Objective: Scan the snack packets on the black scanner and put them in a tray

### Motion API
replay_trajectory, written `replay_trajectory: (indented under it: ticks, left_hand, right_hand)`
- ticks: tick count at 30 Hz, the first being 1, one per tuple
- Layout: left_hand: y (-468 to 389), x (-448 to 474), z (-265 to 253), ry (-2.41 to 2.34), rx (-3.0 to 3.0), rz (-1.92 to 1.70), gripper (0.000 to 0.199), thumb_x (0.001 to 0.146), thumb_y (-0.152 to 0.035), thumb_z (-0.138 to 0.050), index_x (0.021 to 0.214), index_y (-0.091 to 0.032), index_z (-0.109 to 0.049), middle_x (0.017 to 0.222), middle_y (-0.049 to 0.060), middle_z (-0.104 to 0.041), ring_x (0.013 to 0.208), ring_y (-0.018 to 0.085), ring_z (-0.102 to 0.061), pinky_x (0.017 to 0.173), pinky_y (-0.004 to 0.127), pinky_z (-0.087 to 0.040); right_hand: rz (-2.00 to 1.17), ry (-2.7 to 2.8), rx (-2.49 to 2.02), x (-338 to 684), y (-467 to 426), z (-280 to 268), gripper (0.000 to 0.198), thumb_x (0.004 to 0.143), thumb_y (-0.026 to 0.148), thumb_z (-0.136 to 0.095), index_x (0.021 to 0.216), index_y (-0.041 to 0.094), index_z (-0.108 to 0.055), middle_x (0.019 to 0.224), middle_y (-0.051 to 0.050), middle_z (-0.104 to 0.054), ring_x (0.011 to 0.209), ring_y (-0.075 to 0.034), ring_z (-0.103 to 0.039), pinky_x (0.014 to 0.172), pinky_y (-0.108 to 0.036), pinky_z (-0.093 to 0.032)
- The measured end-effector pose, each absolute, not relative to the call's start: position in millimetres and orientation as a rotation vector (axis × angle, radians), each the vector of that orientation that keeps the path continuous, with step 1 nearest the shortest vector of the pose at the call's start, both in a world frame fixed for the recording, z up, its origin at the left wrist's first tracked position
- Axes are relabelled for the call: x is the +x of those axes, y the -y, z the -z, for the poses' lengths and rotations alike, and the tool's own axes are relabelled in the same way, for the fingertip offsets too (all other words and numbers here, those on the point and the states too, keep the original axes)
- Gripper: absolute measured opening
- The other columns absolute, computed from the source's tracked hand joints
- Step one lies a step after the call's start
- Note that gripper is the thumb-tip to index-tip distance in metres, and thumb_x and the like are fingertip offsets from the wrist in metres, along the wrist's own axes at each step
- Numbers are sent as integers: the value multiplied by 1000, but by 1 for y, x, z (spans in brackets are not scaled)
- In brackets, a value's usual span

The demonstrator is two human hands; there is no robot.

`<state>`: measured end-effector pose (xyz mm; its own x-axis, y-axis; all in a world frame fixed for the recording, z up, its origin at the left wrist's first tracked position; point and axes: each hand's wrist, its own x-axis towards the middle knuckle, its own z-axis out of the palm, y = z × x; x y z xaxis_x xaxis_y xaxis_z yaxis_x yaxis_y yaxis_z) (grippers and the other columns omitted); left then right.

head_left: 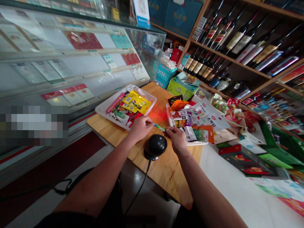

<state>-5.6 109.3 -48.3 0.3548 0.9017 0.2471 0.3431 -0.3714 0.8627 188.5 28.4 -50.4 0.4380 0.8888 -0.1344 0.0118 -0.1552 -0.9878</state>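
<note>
My left hand (142,127) and my right hand (176,138) pinch opposite ends of a slim green, blue and white stick-shaped packet (159,127). What is inside the packet cannot be made out. Just below it, a black dome-shaped barcode scanner (156,145) stands on the wooden table (171,177), its cable running down over the edge. Red light falls on the wood beyond the packet. Left of my hands lies a white tray (99,110) of snack packets, with a yellow bag (137,102) on top. Close to my right hand, another white tray (197,143) holds many snack bags.
A glass display counter (83,76) with flat packs runs along the left. Shelves of wine bottles (237,38) rise at the back right. Blue boxes (164,74) and a green box (181,88) stand behind the table. Dark gift boxes (247,161) lie at the right.
</note>
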Motion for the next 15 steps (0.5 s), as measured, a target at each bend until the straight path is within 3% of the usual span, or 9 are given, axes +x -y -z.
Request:
replay_trajectory:
  ticks: [15]
  left_hand:
    - [-112, -1, 53, -1044, 1881, -958, 12, 85, -28, -64, 88, -17, -69, 90, 4, -73, 82, 18, -66, 76, 30, -51]
  right_hand:
    - [-949, 827, -1523, 193, -26, 53, 30, 69, 39, -78, 82, 13, -72, 75, -4, -68, 68, -16, -62, 69, -30, -51]
